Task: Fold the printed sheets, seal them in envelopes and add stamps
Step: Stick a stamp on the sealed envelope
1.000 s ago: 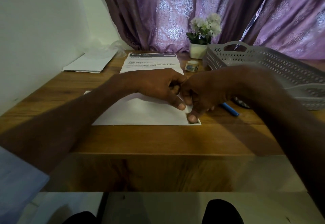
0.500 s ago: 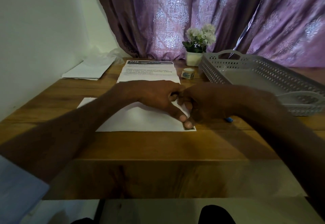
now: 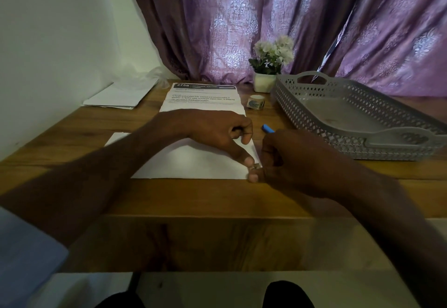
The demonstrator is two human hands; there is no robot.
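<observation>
Right now both hands sit at the envelope's (image 3: 193, 162) near-right corner. Left hand (image 3: 217, 133): fingers curled, thumb pressing the stamp (image 3: 255, 167) onto the envelope. Right hand (image 3: 297, 162): curled, thumb tip on the corner edge just below the stamp; can't tell if it grips anything. Behind: printed sheet (image 3: 203, 97), stamp roll (image 3: 256, 102), flower pot (image 3: 264, 82), spare papers (image 3: 121, 96) far left. Blue pen (image 3: 268, 129) partly hidden by right hand. Grey tray (image 3: 314, 114) at right, nothing visible inside.
</observation>
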